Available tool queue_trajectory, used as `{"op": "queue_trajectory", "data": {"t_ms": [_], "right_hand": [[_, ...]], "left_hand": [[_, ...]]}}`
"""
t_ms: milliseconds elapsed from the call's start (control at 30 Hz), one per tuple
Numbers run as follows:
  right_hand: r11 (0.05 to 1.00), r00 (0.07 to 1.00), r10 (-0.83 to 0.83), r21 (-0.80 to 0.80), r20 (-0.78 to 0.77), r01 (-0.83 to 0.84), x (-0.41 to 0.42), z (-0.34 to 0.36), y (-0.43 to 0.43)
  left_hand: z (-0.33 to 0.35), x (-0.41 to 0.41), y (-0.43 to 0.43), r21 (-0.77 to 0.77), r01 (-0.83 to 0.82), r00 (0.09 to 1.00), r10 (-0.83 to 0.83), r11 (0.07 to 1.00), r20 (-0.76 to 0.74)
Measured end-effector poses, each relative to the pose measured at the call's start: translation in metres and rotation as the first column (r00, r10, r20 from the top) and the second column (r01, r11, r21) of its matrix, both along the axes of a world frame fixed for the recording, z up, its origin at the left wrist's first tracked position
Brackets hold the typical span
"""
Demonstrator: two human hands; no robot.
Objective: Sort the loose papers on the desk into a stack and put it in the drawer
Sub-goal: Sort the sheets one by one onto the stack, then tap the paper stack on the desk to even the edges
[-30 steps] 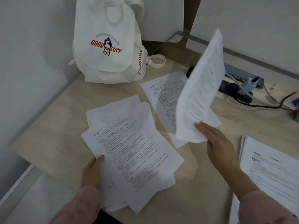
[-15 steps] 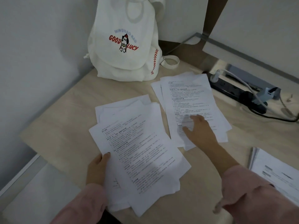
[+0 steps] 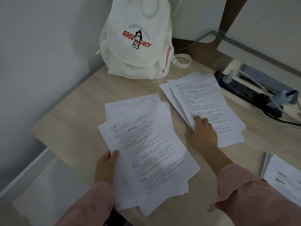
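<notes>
A pale wood desk (image 3: 68, 128) fills a dim corner between white walls (image 3: 40, 54). Beyond the left hand a white backpack (image 3: 138, 46) stands against the wall. Beyond the right hand lies a black power strip (image 3: 244, 92) with plugs in it, and just outside the right sleeve (image 3: 241, 190) sits a neat stack (image 3: 283, 173). The left hand (image 3: 106, 165) grasps the messy pile of papers (image 3: 146, 152) by its left edge — thumb on top, fingers hidden beneath. The right hand (image 3: 203, 132), fingers curled, grips the near left edge of a smaller sheaf (image 3: 203, 98) — it lies on the desk just beside the pile.
</notes>
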State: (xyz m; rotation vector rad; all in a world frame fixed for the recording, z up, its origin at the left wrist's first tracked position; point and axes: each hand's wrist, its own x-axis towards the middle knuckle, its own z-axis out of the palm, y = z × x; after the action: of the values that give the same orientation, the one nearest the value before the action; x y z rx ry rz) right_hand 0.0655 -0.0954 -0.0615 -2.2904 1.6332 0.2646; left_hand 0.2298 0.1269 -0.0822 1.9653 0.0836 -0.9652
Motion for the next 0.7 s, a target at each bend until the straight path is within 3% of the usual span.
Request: {"op": "queue_trajectory", "data": {"t_ms": [167, 467, 533, 600, 667, 700], "right_hand": [[0.986, 0.947, -0.154, 0.101, 0.281, 0.13, -0.019, 0.039, -0.001], [0.946, 0.949, 0.105, 0.264, 0.298, -0.188, -0.007, 0.047, 0.079], [0.893, 0.934, 0.136, 0.367, 0.331, -0.26, -0.001, 0.043, 0.097], [0.771, 0.911, 0.144, 0.533, 0.386, -0.348, 0.002, 0.038, 0.11], [0.65, 0.9, 0.084, 0.661, 0.428, -0.376, 0.002, 0.034, 0.11], [0.65, 0.894, 0.029, 0.671, 0.448, -0.357, 0.001, 0.035, 0.104]], "left_hand": [[0.0, -0.001, -0.001, -0.009, -0.01, 1.0, 0.009, 1.0, -0.015], [0.006, -0.008, 0.004, -0.048, -0.043, 0.99, 0.036, 0.998, -0.136], [0.005, -0.018, 0.006, -0.08, -0.071, 0.98, 0.055, 0.994, -0.189], [0.002, -0.027, 0.006, -0.088, -0.115, 0.964, 0.09, 0.989, -0.249], [-0.004, -0.032, 0.004, -0.095, -0.157, 0.954, 0.126, 0.983, -0.274], [-0.002, -0.032, 0.003, -0.106, -0.156, 0.957, 0.124, 0.982, -0.264]]}}
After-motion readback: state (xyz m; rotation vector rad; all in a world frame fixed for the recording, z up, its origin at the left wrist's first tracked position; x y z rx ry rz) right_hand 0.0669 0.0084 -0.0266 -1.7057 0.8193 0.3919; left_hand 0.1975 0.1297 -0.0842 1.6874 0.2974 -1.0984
